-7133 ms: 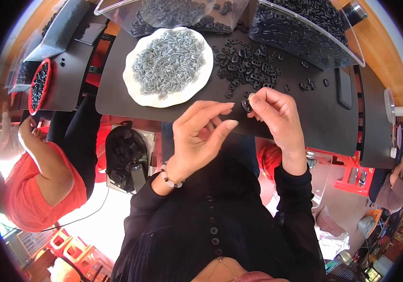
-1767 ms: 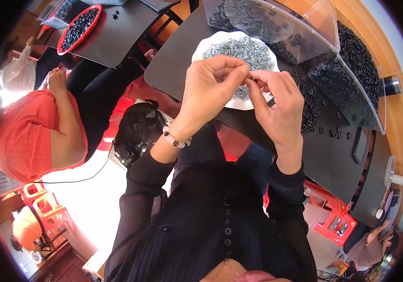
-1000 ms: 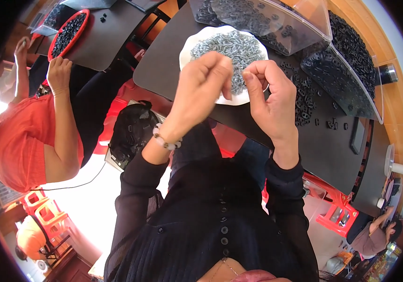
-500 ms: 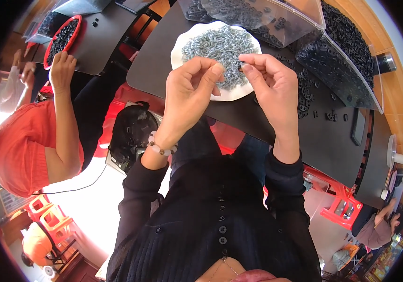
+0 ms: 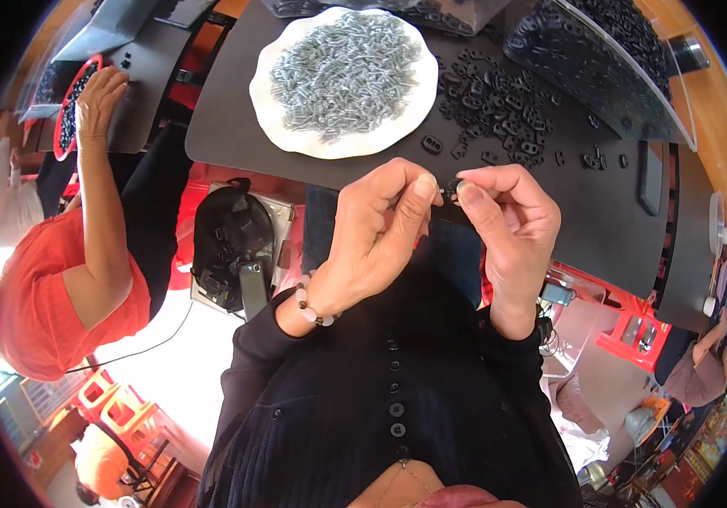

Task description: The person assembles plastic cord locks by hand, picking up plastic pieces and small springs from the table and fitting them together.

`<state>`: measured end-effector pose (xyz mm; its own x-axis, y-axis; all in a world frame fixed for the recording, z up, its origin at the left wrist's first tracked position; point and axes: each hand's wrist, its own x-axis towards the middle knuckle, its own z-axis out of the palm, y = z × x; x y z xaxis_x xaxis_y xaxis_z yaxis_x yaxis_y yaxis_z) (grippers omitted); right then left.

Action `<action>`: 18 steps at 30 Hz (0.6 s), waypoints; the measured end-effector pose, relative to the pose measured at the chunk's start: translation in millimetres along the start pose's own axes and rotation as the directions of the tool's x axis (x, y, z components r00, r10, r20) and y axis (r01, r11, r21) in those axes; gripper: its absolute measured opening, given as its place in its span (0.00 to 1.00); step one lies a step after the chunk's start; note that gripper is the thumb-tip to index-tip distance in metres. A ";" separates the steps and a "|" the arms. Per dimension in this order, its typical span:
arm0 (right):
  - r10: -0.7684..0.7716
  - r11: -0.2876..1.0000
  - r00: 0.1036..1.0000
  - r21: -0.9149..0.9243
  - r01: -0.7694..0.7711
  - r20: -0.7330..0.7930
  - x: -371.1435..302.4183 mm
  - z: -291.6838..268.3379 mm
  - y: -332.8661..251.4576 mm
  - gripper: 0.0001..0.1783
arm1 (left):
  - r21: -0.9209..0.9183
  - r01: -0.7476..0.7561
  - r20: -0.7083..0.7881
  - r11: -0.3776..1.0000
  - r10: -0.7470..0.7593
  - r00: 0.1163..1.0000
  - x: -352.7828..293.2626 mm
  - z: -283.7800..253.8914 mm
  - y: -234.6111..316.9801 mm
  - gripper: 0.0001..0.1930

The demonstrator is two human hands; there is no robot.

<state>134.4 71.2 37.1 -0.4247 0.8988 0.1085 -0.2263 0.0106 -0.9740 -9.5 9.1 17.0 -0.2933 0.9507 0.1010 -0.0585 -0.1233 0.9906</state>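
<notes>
On the near side of the white plate (image 5: 294, 139), the right hand (image 5: 516, 224) pinches a small black part (image 5: 455, 185); the left hand (image 5: 380, 227) grips what may be a spring (image 5: 444, 192).

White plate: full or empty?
Full, though not to the edge. In the head view, small silvery springs cover the middle of the white plate; only its wavy rim shows bare.
</notes>
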 end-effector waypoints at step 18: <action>-0.042 0.969 0.997 -0.247 0.025 -0.065 -16.9 -6.3 6.9 0.03 | 0.433 -0.277 0.045 0.858 0.286 0.957 -6.4 13.8 -7.2 0.03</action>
<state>145.6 58.8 27.3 -0.3569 0.9241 0.1364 -0.0129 0.1412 -0.9899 6.0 7.8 10.5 -0.2549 0.8874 0.3840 0.4441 -0.2454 0.8617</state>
